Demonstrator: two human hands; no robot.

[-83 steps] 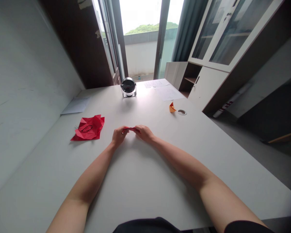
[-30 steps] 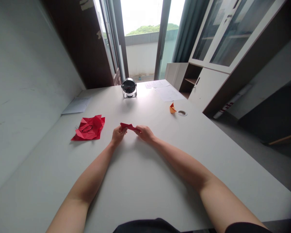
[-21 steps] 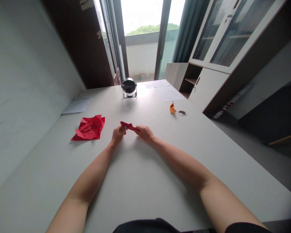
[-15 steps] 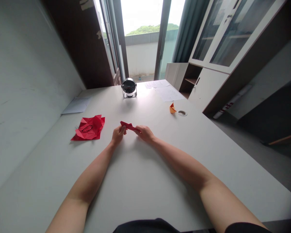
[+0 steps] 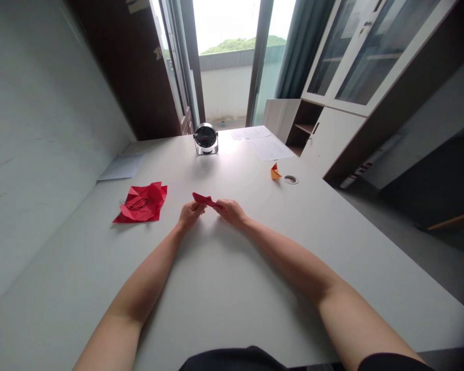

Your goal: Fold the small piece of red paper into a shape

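A folded piece of red paper (image 5: 203, 199) is held between both hands just above the white table (image 5: 216, 288). My left hand (image 5: 191, 214) is closed on its near left edge, thumb and fingers pinching from below. On the right end, my right hand (image 5: 232, 212) grips the paper with thumb and fingers together. The folds lie in a narrow, pointed shape; finer creases are too small to make out. To the left lies a creased sheet of red paper (image 5: 154, 198) with a thin black loop (image 5: 139, 204) on top.
A round black-and-silver device (image 5: 206, 139) stands at the back. To the right are a folded orange paper piece (image 5: 275, 171) and a white ring, like a tape roll (image 5: 291, 180). Printed sheets (image 5: 270, 148) lie behind them. White papers (image 5: 122, 166) rest by the left wall.
My left hand's fingers have shifted slightly right and down along the folded red paper, baring more of its left end. My right hand stays in place.
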